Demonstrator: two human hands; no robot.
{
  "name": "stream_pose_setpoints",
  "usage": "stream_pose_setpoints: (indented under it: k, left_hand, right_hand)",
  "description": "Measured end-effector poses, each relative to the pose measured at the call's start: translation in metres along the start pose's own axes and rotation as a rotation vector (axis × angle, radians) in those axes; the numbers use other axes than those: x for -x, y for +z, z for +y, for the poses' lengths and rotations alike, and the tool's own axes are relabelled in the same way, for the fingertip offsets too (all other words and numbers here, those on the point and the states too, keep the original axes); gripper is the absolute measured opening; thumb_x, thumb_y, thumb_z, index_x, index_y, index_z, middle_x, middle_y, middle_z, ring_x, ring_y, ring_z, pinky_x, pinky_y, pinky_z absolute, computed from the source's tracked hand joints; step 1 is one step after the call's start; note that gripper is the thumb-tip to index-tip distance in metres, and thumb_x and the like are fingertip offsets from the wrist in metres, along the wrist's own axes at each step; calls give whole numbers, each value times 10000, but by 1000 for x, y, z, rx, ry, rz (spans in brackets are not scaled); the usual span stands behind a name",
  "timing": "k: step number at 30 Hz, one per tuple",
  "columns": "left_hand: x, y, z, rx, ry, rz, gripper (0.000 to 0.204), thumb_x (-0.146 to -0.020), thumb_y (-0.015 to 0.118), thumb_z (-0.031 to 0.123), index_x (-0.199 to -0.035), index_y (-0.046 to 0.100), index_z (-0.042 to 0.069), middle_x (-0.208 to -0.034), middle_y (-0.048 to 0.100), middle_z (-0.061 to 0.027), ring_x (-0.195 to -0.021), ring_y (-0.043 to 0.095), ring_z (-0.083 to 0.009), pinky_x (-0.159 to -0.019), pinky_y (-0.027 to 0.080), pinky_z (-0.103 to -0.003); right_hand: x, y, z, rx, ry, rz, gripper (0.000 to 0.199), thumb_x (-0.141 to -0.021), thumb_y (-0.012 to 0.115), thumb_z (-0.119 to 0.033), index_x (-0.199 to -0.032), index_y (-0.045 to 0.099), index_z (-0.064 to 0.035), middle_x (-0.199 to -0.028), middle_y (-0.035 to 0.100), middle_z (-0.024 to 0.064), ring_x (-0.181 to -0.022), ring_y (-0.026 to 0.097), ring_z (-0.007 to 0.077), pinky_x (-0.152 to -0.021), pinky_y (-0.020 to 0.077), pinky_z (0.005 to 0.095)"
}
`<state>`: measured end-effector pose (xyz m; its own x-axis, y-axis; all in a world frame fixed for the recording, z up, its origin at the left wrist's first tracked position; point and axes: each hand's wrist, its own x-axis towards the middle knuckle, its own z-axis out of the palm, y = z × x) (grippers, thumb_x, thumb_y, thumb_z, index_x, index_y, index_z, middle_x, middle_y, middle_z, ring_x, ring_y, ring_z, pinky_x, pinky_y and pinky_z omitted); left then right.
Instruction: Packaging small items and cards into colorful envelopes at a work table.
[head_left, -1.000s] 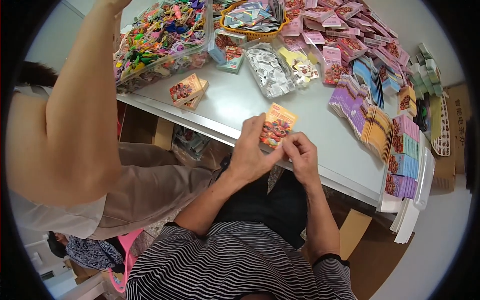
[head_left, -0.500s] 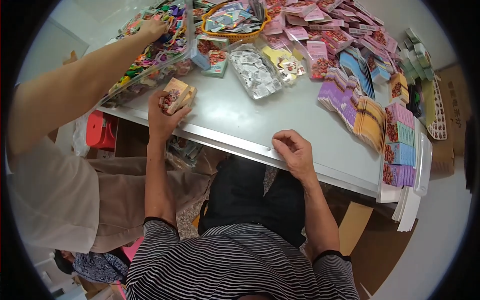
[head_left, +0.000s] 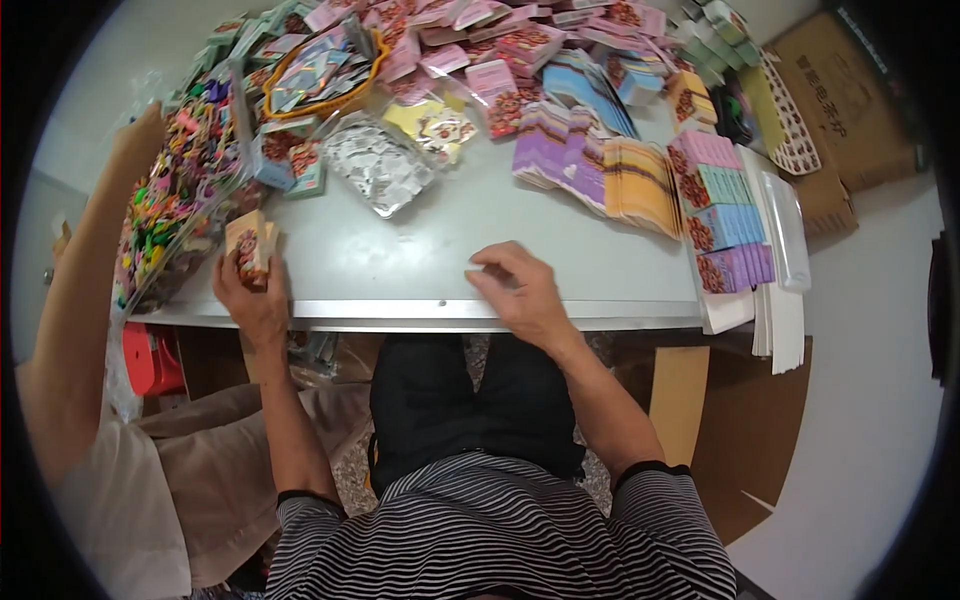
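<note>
My left hand (head_left: 255,305) is closed around a small yellow box (head_left: 247,243) at the left front of the table. A second yellow box shows partly behind it. Over the table's front edge, right of the middle, hovers my right hand (head_left: 525,298). Its thumb and forefinger are bent with a gap between them, and I see nothing held there. Beyond my left hand stand a blue box (head_left: 270,166) and a green box (head_left: 307,168). A clear bag of small silver-white packets (head_left: 378,162) lies farther in, beside a bag of yellow printed pieces (head_left: 432,128).
Another person's arm (head_left: 95,230) reaches into a clear bin of colourful small pieces (head_left: 190,165). An orange basket (head_left: 372,85) holds shiny packets. Pink boxes (head_left: 525,45) pile up behind. Purple (head_left: 565,155) and orange flattened cartons (head_left: 640,185) lie right, near stacked boxes (head_left: 720,215).
The view has turned, shifting the table contents leftward. My left hand still grips the yellow box. My right hand has lifted off the table edge, and its thumb and forefinger have parted.
</note>
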<state>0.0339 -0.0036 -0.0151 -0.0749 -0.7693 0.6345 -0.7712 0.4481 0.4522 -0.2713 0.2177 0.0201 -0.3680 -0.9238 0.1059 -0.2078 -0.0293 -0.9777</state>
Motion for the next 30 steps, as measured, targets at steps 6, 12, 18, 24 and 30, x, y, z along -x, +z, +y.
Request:
stream_pose_setpoints:
  k: [6, 12, 18, 24, 30]
  left_hand:
    - [29, -28, 53, 97, 186, 105, 678, -829, 813, 75, -1404, 471, -33, -1464, 437, -245, -1375, 432, -388, -1126, 377, -463]
    - [59, -17, 126, 357, 269, -57, 430, -822, 769, -14, -1218, 601, -15, -1320, 570, -201, -1217, 580, -356, -1027, 473, -430]
    - [69, -2, 158, 574, 185, -230, 370, -852, 746, -11, -1199, 624, 20, -1329, 578, -168, -1240, 572, -316, -1045, 458, -411]
    - [82, 13, 155, 640, 23, -400, 284, -872, 744, 30, -1134, 637, -1, -1284, 598, -176, -1155, 612, -309, -955, 517, -382]
    - [86, 16, 140, 613, 31, -381, 245, -875, 738, 34, -1099, 652, -14, -1241, 623, -179, -1101, 634, -289, -920, 528, -355]
  right_hand:
    - [7, -123, -11, 538, -239, 591, 137, -912, 730, -99, -1015, 689, -19, -916, 677, 56, -792, 620, 136, -720, 512, 284]
    - [11, -220, 9, 743, 35, 753, 312, -949, 673, -256, -1091, 701, 21, -935, 706, 193, -800, 670, 304, -741, 529, 404]
    - [18, -220, 15, 841, -31, 716, 302, -953, 696, -176, -1133, 668, 65, -920, 724, 164, -804, 679, 195, -753, 533, 320]
    - [21, -227, 18, 866, 12, 705, 324, -940, 700, -196, -1124, 676, 70, -917, 726, 192, -811, 696, 238, -760, 542, 354]
    - [12, -222, 17, 780, 74, 686, 299, -951, 641, -256, -1061, 693, 17, -946, 690, 261, -853, 667, 415, -763, 516, 463]
